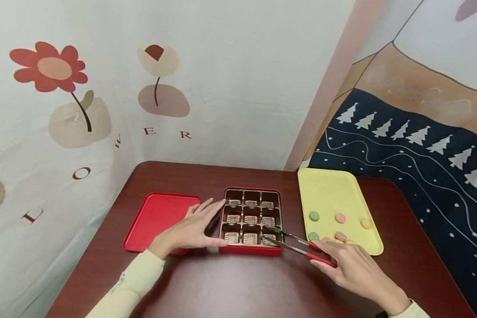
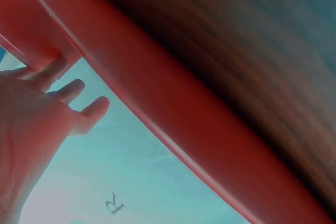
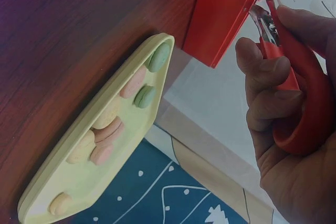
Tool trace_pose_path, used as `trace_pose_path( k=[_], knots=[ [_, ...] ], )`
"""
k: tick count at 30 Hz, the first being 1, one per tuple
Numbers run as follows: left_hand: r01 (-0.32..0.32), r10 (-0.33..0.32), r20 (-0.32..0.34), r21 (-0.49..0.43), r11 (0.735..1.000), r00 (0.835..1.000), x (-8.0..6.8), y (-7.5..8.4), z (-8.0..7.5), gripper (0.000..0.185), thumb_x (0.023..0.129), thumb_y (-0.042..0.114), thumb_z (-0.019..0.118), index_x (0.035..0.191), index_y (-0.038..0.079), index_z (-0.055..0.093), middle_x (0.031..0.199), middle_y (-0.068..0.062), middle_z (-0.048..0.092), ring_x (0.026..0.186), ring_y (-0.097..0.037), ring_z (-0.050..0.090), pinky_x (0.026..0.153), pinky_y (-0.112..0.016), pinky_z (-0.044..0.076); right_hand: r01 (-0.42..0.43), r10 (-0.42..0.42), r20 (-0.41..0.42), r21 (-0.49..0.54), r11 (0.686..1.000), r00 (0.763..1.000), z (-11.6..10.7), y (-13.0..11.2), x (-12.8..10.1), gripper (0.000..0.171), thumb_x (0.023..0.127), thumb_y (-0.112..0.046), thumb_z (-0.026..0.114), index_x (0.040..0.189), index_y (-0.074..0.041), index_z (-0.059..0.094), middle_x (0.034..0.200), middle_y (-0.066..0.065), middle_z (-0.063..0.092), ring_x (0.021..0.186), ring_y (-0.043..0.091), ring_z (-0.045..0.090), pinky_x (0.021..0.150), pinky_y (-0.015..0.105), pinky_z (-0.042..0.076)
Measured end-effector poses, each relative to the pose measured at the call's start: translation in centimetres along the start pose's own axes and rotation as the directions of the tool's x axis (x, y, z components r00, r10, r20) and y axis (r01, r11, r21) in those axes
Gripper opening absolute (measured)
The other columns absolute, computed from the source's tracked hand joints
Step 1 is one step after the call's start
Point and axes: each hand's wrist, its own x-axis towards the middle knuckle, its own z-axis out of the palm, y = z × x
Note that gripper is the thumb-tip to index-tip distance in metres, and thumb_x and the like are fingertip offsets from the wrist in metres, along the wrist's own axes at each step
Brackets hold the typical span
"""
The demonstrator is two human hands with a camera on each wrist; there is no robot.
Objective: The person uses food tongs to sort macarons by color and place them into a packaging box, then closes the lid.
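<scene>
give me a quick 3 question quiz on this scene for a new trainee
1. True or false: the left hand holds the tongs.
2. Multiple choice: where do the tips of the tongs reach? A) into the near right cell of the red box B) onto the red lid C) onto the yellow tray
3. Fill in: the round pastel cookies lie on the ______ tray.

Key
1. False. The right hand grips the tongs by their red handles; the left hand rests flat against the left side of the box.
2. A
3. yellow
</scene>
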Motion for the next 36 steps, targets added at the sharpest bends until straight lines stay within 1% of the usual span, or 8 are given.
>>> trace_pose_path(
  k=[3,7,11,14,17,21,26,36],
  knots=[
    [-0.003,0.003,-0.004,-0.010,1.000,1.000,0.1,0.0,0.0,0.121,0.087,0.082,0.072,0.176,0.015,0.023,0.176,-0.003,0.032,0.163,-0.039,0.020,0.123,-0.073,0.018,-0.033,0.032,0.007,0.016,0.999,0.999,-0.3,0.1,-0.4,0.048,0.083,-0.029,0.097,0.126,-0.014,0.082,0.103,-0.009,0.078,0.069,-0.008,0.050,0.070,0.032,0.057],
    [-0.002,0.001,-0.007,-0.016,1.000,1.000,0.0,0.0,0.0,0.121,0.088,0.080,0.073,0.176,0.015,0.022,0.176,-0.004,0.033,0.163,-0.040,0.020,0.123,-0.073,0.017,-0.088,0.088,0.012,0.033,0.996,0.996,-0.7,0.5,-1.1,0.052,0.083,-0.031,0.098,0.130,-0.015,0.080,0.096,-0.008,0.077,0.064,-0.005,0.050,0.053,0.020,0.041],
    [0.001,-0.001,-0.007,-0.018,1.000,1.000,-0.1,-0.2,0.0,0.120,0.088,0.080,0.073,0.176,0.016,0.022,0.176,-0.005,0.033,0.163,-0.040,0.019,0.123,-0.074,0.016,-0.115,0.115,-0.022,0.010,0.993,0.993,-1.2,1.0,-2.0,0.057,0.079,-0.030,0.100,0.130,-0.015,0.081,0.112,0.005,0.080,0.074,0.002,0.061,0.055,0.020,0.041],
    [-0.004,0.004,-0.008,-0.021,1.000,1.000,0.0,-0.3,0.0,0.120,0.088,0.079,0.073,0.176,0.015,0.023,0.176,-0.005,0.033,0.163,-0.040,0.019,0.122,-0.075,0.016,-0.149,0.148,-0.044,-0.001,0.989,0.988,-1.7,1.4,-2.8,0.062,0.077,-0.029,0.102,0.133,-0.015,0.080,0.103,-0.007,0.077,0.073,-0.001,0.056,0.056,0.021,0.041],
    [-0.009,0.009,-0.006,-0.023,1.000,1.000,0.1,-0.3,0.1,0.120,0.088,0.078,0.074,0.176,0.015,0.022,0.176,-0.005,0.033,0.163,-0.041,0.019,0.123,-0.073,0.017,-0.182,0.181,-0.051,-0.008,0.983,0.982,-2.3,1.9,-3.7,0.069,0.077,-0.028,0.101,0.141,-0.019,0.076,0.080,-0.024,0.054,0.064,-0.005,0.042,0.052,0.021,0.036],
    [-0.011,0.011,-0.003,-0.028,1.000,1.000,0.1,-0.2,0.2,0.120,0.088,0.077,0.075,0.176,0.015,0.022,0.176,-0.005,0.032,0.164,-0.040,0.019,0.123,-0.071,0.017,-0.216,0.213,-0.069,-0.046,0.975,0.975,-2.8,2.9,-4.7,0.068,0.076,-0.028,0.101,0.140,-0.022,0.076,0.073,-0.026,0.039,0.059,-0.005,0.035,0.050,0.022,0.032],
    [-0.011,0.011,-0.007,-0.021,1.000,1.000,0.1,-0.2,0.0,0.120,0.088,0.077,0.075,0.176,0.015,0.023,0.176,-0.006,0.033,0.164,-0.040,0.019,0.123,-0.072,0.017,-0.259,0.251,-0.090,-0.098,0.961,0.964,-2.8,4.3,-5.2,0.057,0.076,-0.029,0.100,0.128,-0.015,0.080,0.069,-0.024,0.036,0.059,-0.002,0.034,0.051,0.025,0.030],
    [0.006,-0.006,0.003,-0.028,1.000,1.000,0.0,-0.2,0.2,0.120,0.088,0.081,0.071,0.177,0.018,0.020,0.177,-0.004,0.031,0.164,-0.041,0.018,0.123,-0.076,0.014,-0.334,0.332,-0.038,-0.121,0.935,0.943,-2.6,6.3,-5.4,0.059,0.085,-0.037,0.096,0.134,-0.011,0.078,0.064,-0.018,0.041,0.061,0.006,0.041,0.054,0.031,0.035]
  ],
)
